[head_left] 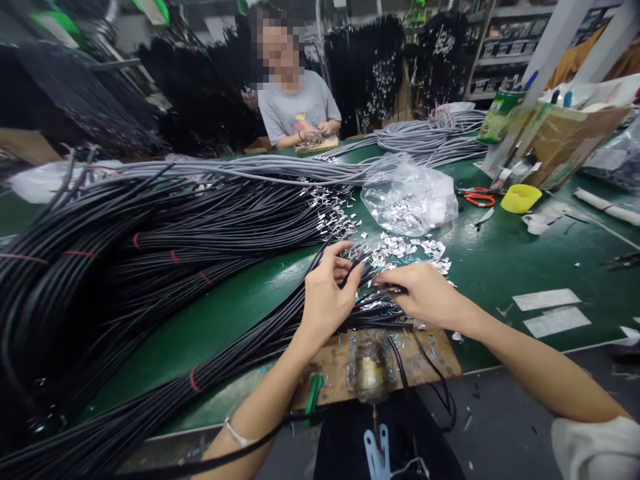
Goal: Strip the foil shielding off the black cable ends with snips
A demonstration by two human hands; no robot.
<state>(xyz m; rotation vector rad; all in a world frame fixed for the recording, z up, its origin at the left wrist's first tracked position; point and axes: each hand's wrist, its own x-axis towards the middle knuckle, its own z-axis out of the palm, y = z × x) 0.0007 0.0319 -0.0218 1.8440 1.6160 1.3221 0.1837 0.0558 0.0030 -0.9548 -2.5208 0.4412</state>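
Observation:
My left hand (327,293) is closed, with a black cable (354,272) pinched between thumb and fingers. Close by on the right, my right hand (430,293) has its fingers pressed together at the stripped cable ends. Something dark shows under those fingers, too hidden to make out. Beneath both hands runs a bundle of black cables (250,340), tied with a red band (195,379). Bits of silver foil (395,248) and blue scraps lie around the ends. A wooden board (330,367) at the table's front edge carries a rounded, tape-wrapped device (371,368).
Larger bundles of black cables (240,227) cover the left of the green table (480,267). Behind lie grey cables (430,137) and a clear plastic bag (410,193). Orange-handled scissors (479,196) and a yellow tape roll (521,198) sit right. A co-worker (300,107) sits opposite.

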